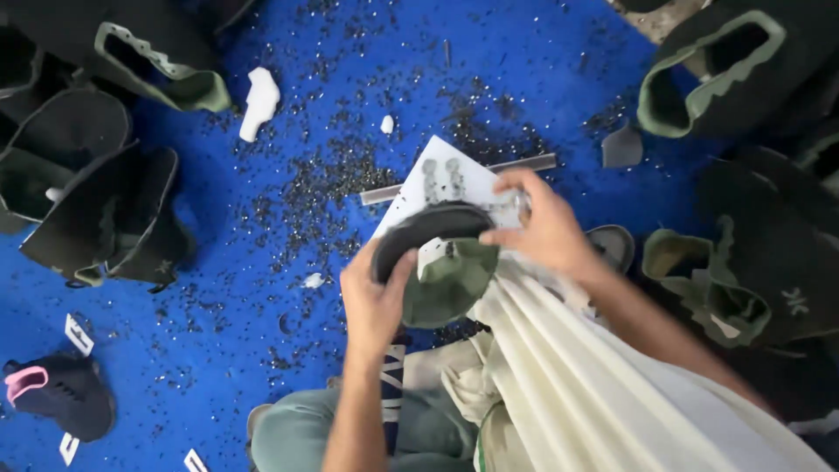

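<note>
My left hand (pixel 374 301) grips the rim of a dark shoe upper (pixel 441 262) with an olive-green lining, held above my lap. My right hand (pixel 546 229) pinches the far edge of the same upper, fingers closed on it. Under the upper lies a white board (pixel 441 175) with dark smudges, resting on a grey metal bar (pixel 524 163). A cream pleated cloth (pixel 577 367) hangs from below the upper across my lap.
A blue floor mat (pixel 262 262) is strewn with several small black scraps. Piles of dark shoe uppers (pixel 96 192) lie at left, with more dark uppers (pixel 743 262) at right. A white foam piece (pixel 260 103) lies at upper left. A black and pink shoe (pixel 57 393) sits at lower left.
</note>
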